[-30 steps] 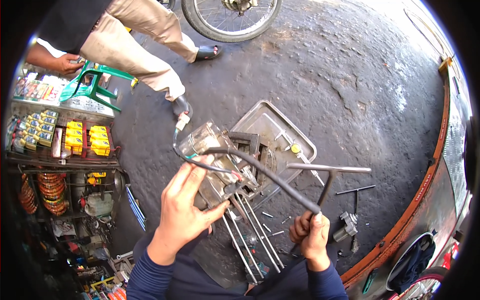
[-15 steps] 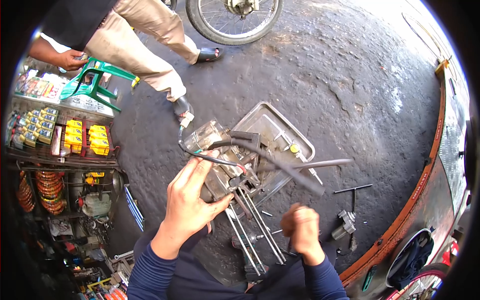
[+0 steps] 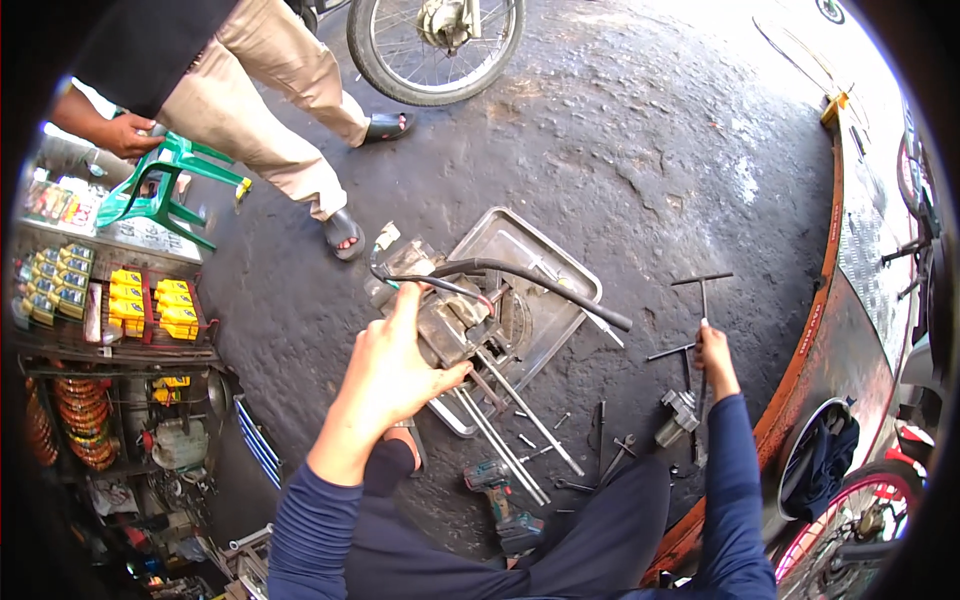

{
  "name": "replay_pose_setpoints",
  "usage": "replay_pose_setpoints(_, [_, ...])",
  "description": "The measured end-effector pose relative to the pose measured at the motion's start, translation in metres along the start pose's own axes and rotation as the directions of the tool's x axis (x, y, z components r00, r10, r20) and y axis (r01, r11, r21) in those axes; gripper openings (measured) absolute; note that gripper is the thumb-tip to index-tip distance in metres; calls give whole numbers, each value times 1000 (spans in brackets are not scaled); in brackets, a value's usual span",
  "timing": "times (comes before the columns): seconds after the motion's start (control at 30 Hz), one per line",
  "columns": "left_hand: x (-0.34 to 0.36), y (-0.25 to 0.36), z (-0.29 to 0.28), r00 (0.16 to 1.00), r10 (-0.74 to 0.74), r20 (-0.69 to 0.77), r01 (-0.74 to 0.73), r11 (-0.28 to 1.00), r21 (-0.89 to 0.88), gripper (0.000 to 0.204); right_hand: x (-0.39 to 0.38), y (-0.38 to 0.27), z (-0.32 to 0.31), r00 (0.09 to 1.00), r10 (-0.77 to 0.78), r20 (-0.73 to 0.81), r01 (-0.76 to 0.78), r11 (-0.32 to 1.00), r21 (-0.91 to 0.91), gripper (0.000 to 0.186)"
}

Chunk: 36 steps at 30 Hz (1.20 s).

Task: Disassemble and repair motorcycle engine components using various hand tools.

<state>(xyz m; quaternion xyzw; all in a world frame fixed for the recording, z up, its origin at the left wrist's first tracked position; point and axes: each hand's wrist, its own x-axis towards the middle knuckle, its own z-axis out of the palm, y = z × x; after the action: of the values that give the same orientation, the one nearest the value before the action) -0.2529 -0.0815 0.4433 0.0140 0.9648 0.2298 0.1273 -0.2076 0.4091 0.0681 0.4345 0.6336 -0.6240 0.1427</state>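
My left hand [image 3: 392, 368] lies on a greasy metal engine part [image 3: 455, 322] and holds it by its near side, fingers stretched over it. The part stands partly in a dented steel tray [image 3: 555, 262] on the ground. A black hose [image 3: 545, 280] arcs over part and tray. Long steel bolts [image 3: 510, 425] stick out from under the part toward me. My right hand [image 3: 712, 352] is off to the right, apart from the part, closed round the shaft of a T-handle wrench [image 3: 701, 292] that stands upright with its crossbar on top.
A cordless drill [image 3: 500, 498], loose bolts and small tools [image 3: 610, 455] lie by my knees. Another person in beige trousers and sandals [image 3: 285, 110] stands at the back left by a green stool [image 3: 165, 185]. Behind is a motorcycle wheel [image 3: 435, 45]; on the left, shelves of yellow boxes [image 3: 150, 305].
My right hand has swung the T-handle wrench away from the engine part to the right and stood it upright. My left hand has stayed on the part.
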Motion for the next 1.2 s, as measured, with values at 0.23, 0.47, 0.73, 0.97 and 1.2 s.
replay_pose_setpoints(0.23, [1,-4,16,990,118,-80,-118,993,4,82,11,7,-63,892,-399,-213,298,873,-386,45])
replay_pose_setpoints(0.47, [16,-21,16,952,301,-52,-294,950,108,81,-244,53,-68,627,-723,-290,511,663,-548,36])
replay_pose_setpoints(0.73, [41,-56,15,867,498,2,-490,852,186,83,-395,229,2,924,-29,-380,59,996,68,47])
replay_pose_setpoints(0.97, [59,-95,-4,918,395,-41,-380,903,198,83,-464,402,48,897,301,-323,-290,953,83,35])
replay_pose_setpoints(1.2, [115,-97,-25,920,384,79,-390,918,73,80,-522,493,151,571,384,-726,-229,923,308,23])
